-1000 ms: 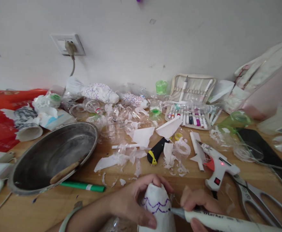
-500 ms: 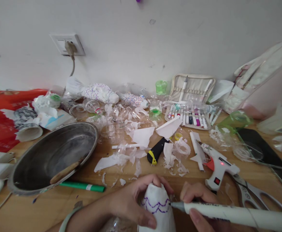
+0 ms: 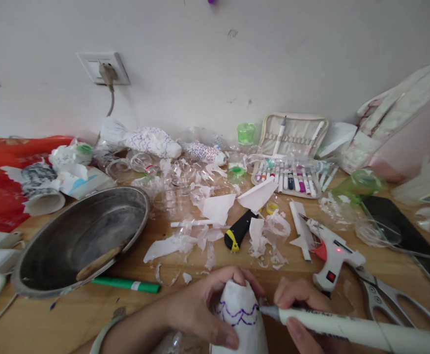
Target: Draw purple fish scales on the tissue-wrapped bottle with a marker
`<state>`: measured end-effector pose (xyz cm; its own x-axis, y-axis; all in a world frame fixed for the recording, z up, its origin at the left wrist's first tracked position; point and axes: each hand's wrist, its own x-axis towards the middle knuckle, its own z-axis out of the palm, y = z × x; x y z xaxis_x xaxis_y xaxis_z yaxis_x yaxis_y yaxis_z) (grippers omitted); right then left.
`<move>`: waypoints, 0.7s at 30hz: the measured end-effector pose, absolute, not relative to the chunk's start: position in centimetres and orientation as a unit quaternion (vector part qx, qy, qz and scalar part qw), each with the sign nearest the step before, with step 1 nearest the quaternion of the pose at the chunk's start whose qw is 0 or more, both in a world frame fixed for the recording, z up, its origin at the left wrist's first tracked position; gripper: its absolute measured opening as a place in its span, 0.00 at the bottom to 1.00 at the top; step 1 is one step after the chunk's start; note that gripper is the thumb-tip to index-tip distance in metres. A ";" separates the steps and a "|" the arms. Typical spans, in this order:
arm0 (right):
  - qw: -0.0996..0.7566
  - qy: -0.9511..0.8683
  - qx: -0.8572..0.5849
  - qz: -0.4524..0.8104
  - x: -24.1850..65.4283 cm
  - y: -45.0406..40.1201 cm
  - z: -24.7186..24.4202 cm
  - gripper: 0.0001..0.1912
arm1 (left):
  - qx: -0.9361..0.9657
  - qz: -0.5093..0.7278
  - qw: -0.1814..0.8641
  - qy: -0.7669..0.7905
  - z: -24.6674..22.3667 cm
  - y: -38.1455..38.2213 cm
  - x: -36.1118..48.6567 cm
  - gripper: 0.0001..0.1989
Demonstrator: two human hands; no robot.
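My left hand (image 3: 215, 305) is wrapped round a white paper-covered form (image 3: 242, 339) at the bottom middle, its narrow end up. Purple scalloped lines run across the form's upper part; its lower end is cut off by the frame. My right hand (image 3: 299, 307) grips a white marker (image 3: 347, 327) with a grey tip end. The marker's tip points left and meets, or nearly meets, the right side of the purple lines. Behind, two fish shapes lie near the wall: a larger white fish (image 3: 152, 141) and a smaller fish (image 3: 203, 152), both with drawn scales.
A metal basin (image 3: 141, 206) stands left, a green tube (image 3: 126, 284) beside it. Paper scraps (image 3: 218, 209) and a utility knife (image 3: 239, 231) lie mid-table. At right are a glue gun (image 3: 336, 250) with a red light, scissors (image 3: 380, 295) and a marker case (image 3: 292, 123).
The marker's tip has shifted very slightly at the right side of the form. My left hand and the form stay in place.
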<state>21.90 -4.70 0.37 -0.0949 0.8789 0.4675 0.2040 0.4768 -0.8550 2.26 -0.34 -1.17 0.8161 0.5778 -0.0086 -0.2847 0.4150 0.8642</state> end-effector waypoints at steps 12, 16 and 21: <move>0.542 -0.685 -0.373 0.313 22.0 -4.7 0.5 0.09 | 0.474 0.253 0.828 0.163 -1.1 -0.4 2.2 0.28; 0.541 -0.686 -0.399 0.280 22.0 -4.3 0.4 0.08 | 0.483 0.255 0.823 0.157 -1.3 -0.4 2.2 0.28; 0.516 -0.694 -0.421 0.275 22.4 -4.2 -0.1 0.03 | 0.481 0.267 0.822 0.147 -1.4 -0.4 2.2 0.28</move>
